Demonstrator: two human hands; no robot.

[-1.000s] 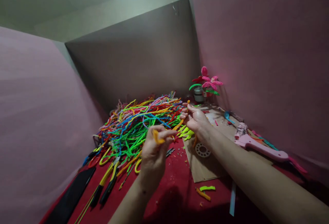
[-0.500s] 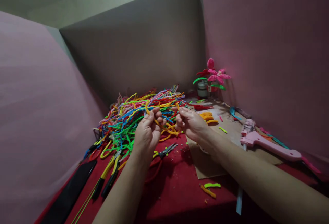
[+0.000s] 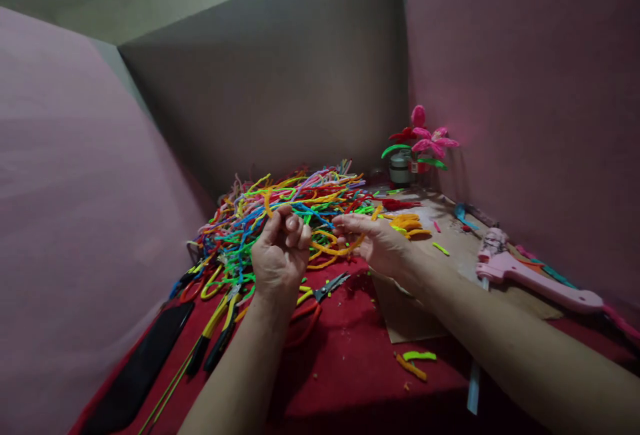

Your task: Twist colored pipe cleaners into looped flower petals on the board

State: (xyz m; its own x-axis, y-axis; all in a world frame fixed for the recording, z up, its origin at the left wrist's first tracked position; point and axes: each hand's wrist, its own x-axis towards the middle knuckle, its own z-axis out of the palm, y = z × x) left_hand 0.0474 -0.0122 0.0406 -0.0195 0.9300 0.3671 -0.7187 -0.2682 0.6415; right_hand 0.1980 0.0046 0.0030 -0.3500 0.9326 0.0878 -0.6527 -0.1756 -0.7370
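Note:
My left hand (image 3: 281, 255) is closed in a pinch around an orange pipe cleaner (image 3: 268, 203), whose short end sticks up past the fingers. My right hand (image 3: 385, 243) has its fingers stretched out more flatly, with the orange strand running through its grasp and one end rising above the knuckles. Between the hands the strand sags in a shallow curve. Behind them spreads a large pile of multicoloured pipe cleaners (image 3: 245, 222). Scissors (image 3: 320, 294) with red and yellow handles lie on the red cloth below the hands, blades apart.
Pliers (image 3: 215, 325) with yellow and black handles and a black flat object (image 3: 140, 368) lie at left. Folded orange pieces (image 3: 407, 223) rest on a cardboard sheet (image 3: 450, 248). A pink glue gun (image 3: 540, 282) is at right; pink pipe-cleaner flowers (image 3: 435, 140) stand behind. Cut scraps (image 3: 413, 366) lie in front.
My hands have moved apart, drawing out more of the orange pipe cleaner between them. The right fingers have straightened from a pinch. The view has shifted slightly.

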